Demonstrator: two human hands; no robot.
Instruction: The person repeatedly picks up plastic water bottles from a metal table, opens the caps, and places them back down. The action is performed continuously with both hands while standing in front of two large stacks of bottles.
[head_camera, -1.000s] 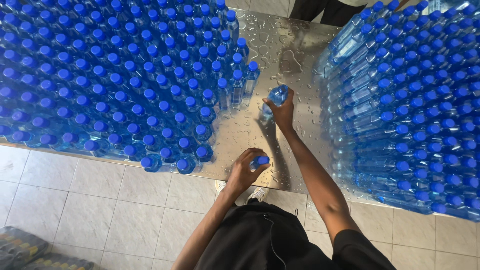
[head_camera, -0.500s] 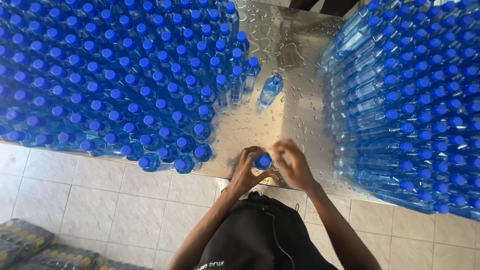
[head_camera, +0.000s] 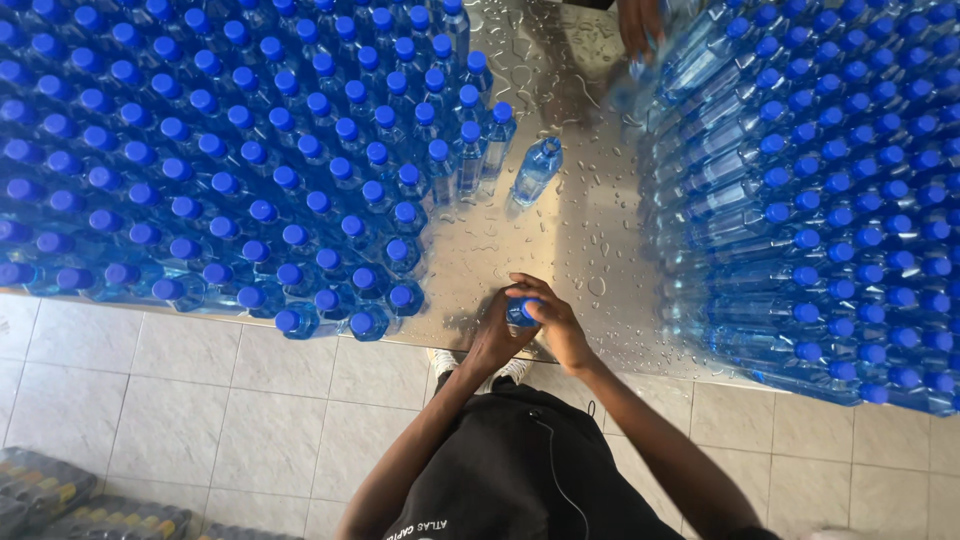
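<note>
Both hands meet at the table's near edge: left hand (head_camera: 492, 335) grips the upright bottle (head_camera: 520, 312), right hand (head_camera: 556, 322) fingers curl over its blue cap; uncapped bottle (head_camera: 536, 170) stands beyond, well apart

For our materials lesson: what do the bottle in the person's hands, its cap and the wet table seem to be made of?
Bottle: probably clear, blue-tinted plastic; see-through like the lone bottle further back.
Cap: likely opaque blue plastic, with an even matte colour.
Table: looks like polished metal, perhaps stainless steel; grey, mirror-like, with water beading on it.
Both the left hand and right hand grip the bottle.
</note>
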